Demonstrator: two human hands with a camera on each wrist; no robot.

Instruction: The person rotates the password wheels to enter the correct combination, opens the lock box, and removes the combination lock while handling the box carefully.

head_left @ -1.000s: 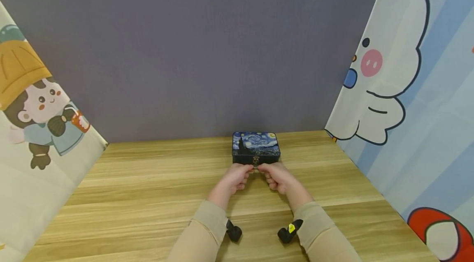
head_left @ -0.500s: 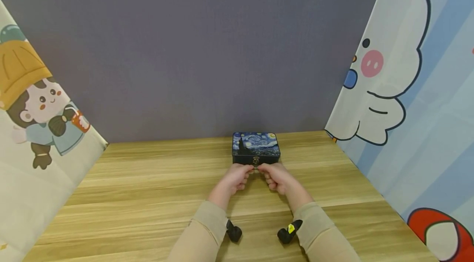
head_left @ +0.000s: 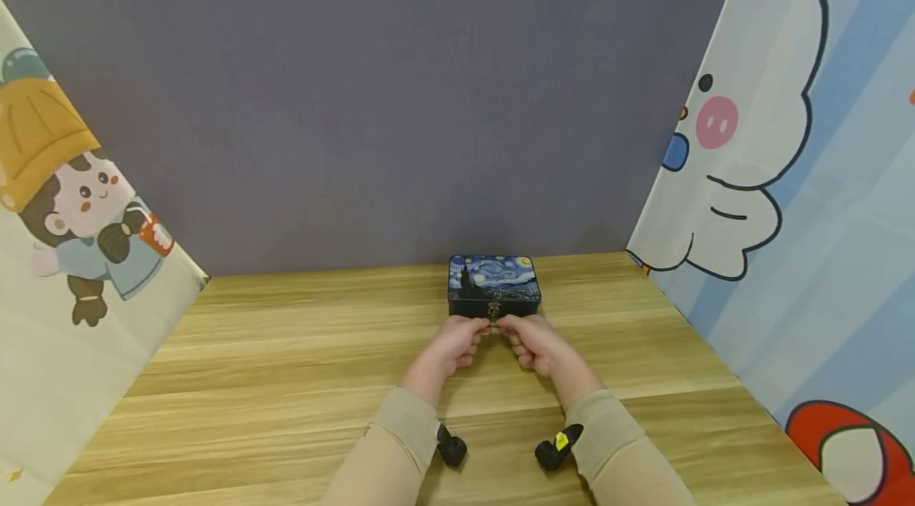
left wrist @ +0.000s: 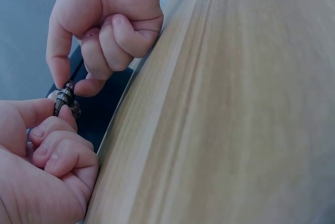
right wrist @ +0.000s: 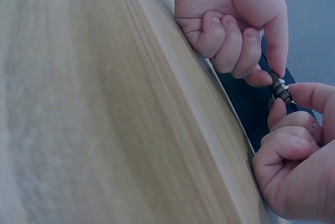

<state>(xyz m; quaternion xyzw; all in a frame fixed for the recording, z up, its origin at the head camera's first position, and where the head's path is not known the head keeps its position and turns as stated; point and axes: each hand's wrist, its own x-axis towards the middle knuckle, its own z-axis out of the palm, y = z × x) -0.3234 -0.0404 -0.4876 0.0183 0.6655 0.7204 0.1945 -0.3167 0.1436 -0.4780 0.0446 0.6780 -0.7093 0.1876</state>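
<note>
A small box (head_left: 493, 280) with a swirling blue night-sky painting on its lid stands at the table's back, lid down. A metal clasp (head_left: 494, 308) sits on its dark front. Just before the clasp is a small cylindrical combination lock (left wrist: 63, 97) with ridged dial rings. My left hand (head_left: 452, 343) pinches one end of it between thumb and forefinger. My right hand (head_left: 539, 343) pinches the other end the same way; its remaining fingers are curled in. The lock's dials (right wrist: 281, 89) show between the fingertips, but their digits are too small to read.
The wooden table (head_left: 286, 363) runs back to a grey panel (head_left: 400, 93). Cartoon-printed cloths hang at the left (head_left: 93, 212) and right (head_left: 750, 133). Small black devices (head_left: 452, 448) are worn at both cuffs.
</note>
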